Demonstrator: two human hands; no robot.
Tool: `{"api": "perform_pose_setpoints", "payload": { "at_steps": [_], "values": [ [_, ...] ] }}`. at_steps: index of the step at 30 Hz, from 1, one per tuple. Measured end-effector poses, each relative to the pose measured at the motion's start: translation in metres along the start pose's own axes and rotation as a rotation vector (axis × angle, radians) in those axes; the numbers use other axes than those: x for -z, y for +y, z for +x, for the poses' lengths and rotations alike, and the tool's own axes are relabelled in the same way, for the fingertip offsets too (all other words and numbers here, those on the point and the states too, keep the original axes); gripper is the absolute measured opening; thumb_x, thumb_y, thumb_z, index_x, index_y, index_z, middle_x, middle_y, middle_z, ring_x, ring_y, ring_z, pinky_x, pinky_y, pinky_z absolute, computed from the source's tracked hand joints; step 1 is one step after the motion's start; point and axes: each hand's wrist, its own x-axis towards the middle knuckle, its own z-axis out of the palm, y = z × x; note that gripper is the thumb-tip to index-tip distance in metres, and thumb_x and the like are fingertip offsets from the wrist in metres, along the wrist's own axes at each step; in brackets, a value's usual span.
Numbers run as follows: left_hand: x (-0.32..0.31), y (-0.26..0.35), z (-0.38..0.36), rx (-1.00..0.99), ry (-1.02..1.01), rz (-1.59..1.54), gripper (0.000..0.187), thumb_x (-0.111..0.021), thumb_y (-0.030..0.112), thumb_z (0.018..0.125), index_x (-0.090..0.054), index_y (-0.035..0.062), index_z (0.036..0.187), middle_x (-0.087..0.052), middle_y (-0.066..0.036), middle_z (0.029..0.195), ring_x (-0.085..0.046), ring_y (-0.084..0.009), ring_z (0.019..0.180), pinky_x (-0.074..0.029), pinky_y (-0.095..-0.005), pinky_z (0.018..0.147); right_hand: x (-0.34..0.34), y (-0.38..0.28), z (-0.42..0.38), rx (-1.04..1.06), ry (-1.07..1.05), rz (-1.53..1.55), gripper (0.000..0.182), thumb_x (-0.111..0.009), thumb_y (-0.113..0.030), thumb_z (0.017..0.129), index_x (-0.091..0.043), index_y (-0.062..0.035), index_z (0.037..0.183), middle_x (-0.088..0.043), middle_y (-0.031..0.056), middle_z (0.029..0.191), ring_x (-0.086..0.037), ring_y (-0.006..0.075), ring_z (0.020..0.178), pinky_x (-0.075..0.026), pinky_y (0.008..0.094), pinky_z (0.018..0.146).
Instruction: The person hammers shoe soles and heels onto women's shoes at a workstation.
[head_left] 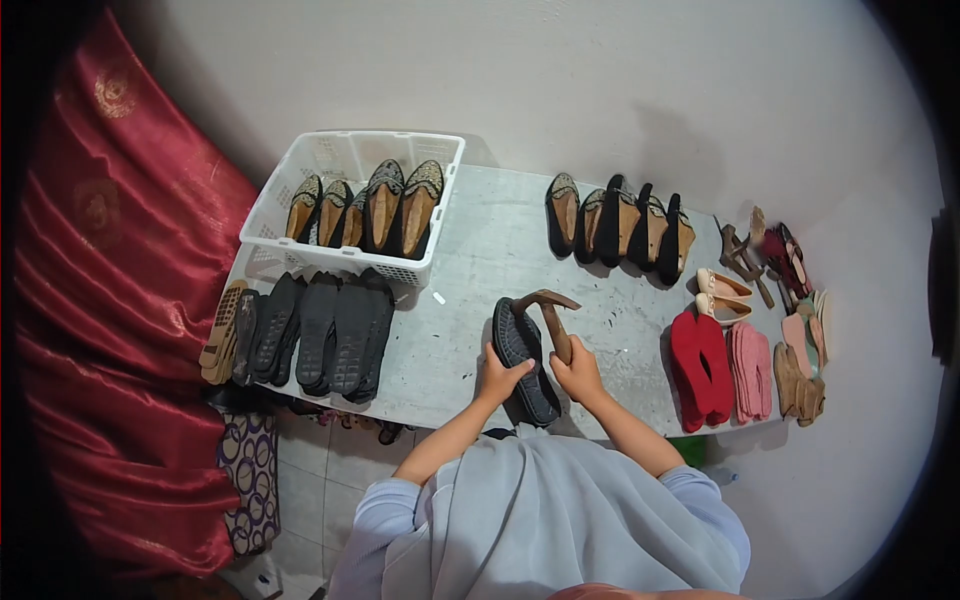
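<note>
A dark shoe (517,345) with its patterned sole facing up lies near the front edge of the grey table (465,260). Wrapped round its left side is my left hand (505,375), the thumb across the sole. My right hand (575,370) grips the wooden handle of a hammer (556,330), just right of the shoe. The hammer's curved head is over the toe end; whether it touches the sole I cannot tell.
A white basket (340,248) of patterned shoes stands back left, with black soles (335,335) before it. More shoes (620,222) line the back. Red soles (700,370), pink soles (750,370) and shoes are at the right. A red curtain (130,300) hangs left.
</note>
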Motion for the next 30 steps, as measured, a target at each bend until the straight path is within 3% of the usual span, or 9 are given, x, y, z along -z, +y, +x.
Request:
{"api": "perform_pose_setpoints", "payload": {
  "at_steps": [7,10,16,19,22,25,28,30],
  "values": [
    [0.003,-0.004,-0.003,-0.020,-0.026,0.056,0.066,-0.081,0.029,0.064,-0.045,-0.0027,0.109,-0.062,-0.019,0.098,-0.063,-0.0289,0.090,-0.050,-0.0375,0.078,0.009,0.007,-0.025,-0.015,0.000,-0.035,0.021,-0.064,-0.016,0.080,-0.051,-0.0018,0.088,-0.059,0.0180,0.067,-0.059,0.0299,0.058,-0.045,0.0385,0.056],
    [-0.001,-0.005,0.006,-0.055,-0.024,0.082,0.067,-0.081,0.030,0.063,-0.045,-0.0028,0.110,-0.062,-0.020,0.100,-0.063,-0.0315,0.091,-0.050,-0.0387,0.079,0.016,-0.007,-0.037,-0.068,0.036,0.043,0.020,-0.063,-0.015,0.080,-0.052,-0.0031,0.093,-0.061,0.0212,0.071,-0.063,0.0379,0.067,-0.047,0.0426,0.058],
    [-0.001,-0.012,0.005,-0.042,-0.032,0.098,0.069,-0.080,0.033,0.064,-0.045,-0.0032,0.112,-0.061,-0.022,0.102,-0.061,-0.0343,0.094,-0.048,-0.0411,0.082,0.020,0.009,-0.059,-0.083,0.034,-0.022,0.021,-0.063,-0.014,0.079,-0.052,-0.0031,0.093,-0.061,0.0215,0.071,-0.063,0.0378,0.066,-0.048,0.0424,0.058],
    [0.000,-0.019,0.005,-0.056,-0.020,0.104,0.072,-0.079,0.034,0.064,-0.044,-0.0040,0.114,-0.060,-0.023,0.105,-0.060,-0.0357,0.096,-0.048,-0.0413,0.084,0.023,0.014,-0.074,-0.104,0.120,0.016,0.021,-0.064,-0.015,0.079,-0.051,-0.0020,0.089,-0.058,0.0169,0.067,-0.060,0.0297,0.060,-0.045,0.0374,0.056],
    [0.002,-0.029,0.005,-0.043,-0.024,0.111,0.074,-0.079,0.033,0.065,-0.042,-0.0044,0.116,-0.059,-0.024,0.107,-0.059,-0.0360,0.098,-0.047,-0.0413,0.085,0.025,0.019,-0.082,-0.110,0.035,-0.053,0.021,-0.065,-0.013,0.078,-0.051,-0.0012,0.088,-0.056,0.0142,0.064,-0.057,0.0241,0.057,-0.044,0.0370,0.055],
    [0.003,-0.028,0.006,-0.033,-0.040,0.050,0.075,-0.080,0.031,0.065,-0.041,-0.0045,0.119,-0.059,-0.023,0.107,-0.060,-0.0343,0.098,-0.047,-0.0405,0.086,0.029,0.014,-0.081,-0.167,0.071,0.048,0.024,-0.067,-0.017,0.079,-0.052,-0.0011,0.090,-0.060,0.0178,0.069,-0.062,0.0282,0.064,-0.046,0.0362,0.058],
    [0.009,-0.019,0.001,0.019,-0.064,-0.004,0.076,-0.080,0.028,0.067,-0.039,-0.0040,0.122,-0.058,-0.018,0.109,-0.058,-0.0289,0.100,-0.046,-0.0378,0.089,0.023,0.031,-0.087,-0.327,0.094,0.131,0.030,-0.071,-0.021,0.078,-0.053,-0.0006,0.089,-0.060,0.0135,0.069,-0.060,0.0213,0.065,-0.046,0.0342,0.059],
    [0.008,-0.018,-0.004,0.006,-0.011,-0.129,0.075,-0.080,0.025,0.068,-0.038,-0.0038,0.123,-0.055,-0.018,0.113,-0.057,-0.0270,0.103,-0.044,-0.0367,0.091,0.022,0.032,-0.092,-0.327,0.137,0.198,0.035,-0.074,-0.025,0.076,-0.054,-0.0002,0.089,-0.060,0.0111,0.070,-0.058,0.0185,0.066,-0.046,0.0326,0.060]
  ]
}}
